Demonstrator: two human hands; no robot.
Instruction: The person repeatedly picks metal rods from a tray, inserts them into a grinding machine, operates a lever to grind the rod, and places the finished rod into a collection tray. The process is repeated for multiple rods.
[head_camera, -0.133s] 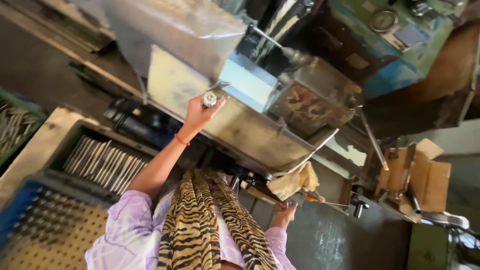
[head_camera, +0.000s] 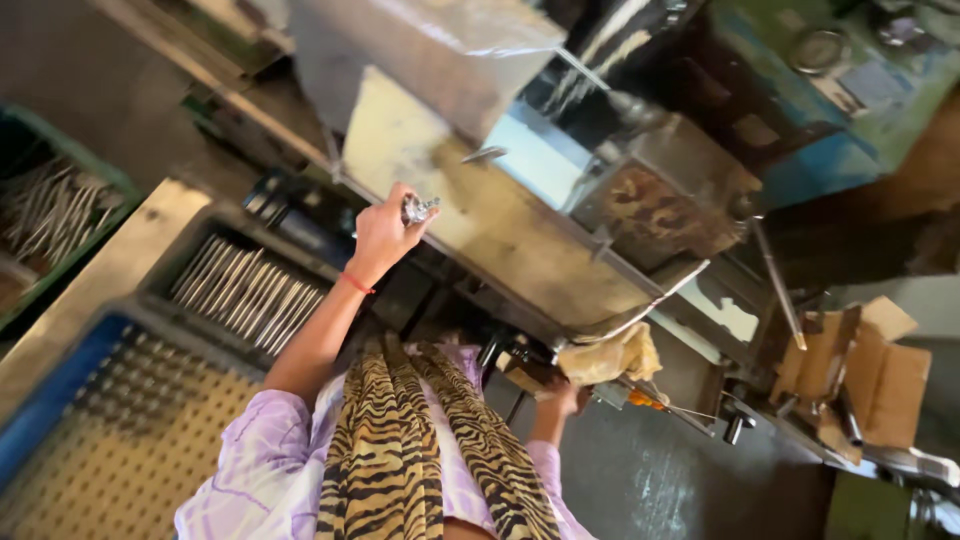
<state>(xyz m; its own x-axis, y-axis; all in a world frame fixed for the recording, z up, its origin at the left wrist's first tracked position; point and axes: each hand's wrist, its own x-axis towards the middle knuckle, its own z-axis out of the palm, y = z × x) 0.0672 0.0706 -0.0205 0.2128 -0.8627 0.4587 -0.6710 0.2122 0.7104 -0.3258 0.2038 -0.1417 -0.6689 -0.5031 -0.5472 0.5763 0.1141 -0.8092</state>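
Up at eleven o'clock, the left hand is closed around a small shiny metal knob beside the machine's dull steel panel. Down at five o'clock, the right hand grips a crumpled yellowish rag.

I see a small shiny metal part, silvery and knurled-looking, pinched at the fingertips of my left hand and raised against the machine's pale, stained guard panel. A crumpled yellowish rag sits bunched above my right hand, which touches it from below.
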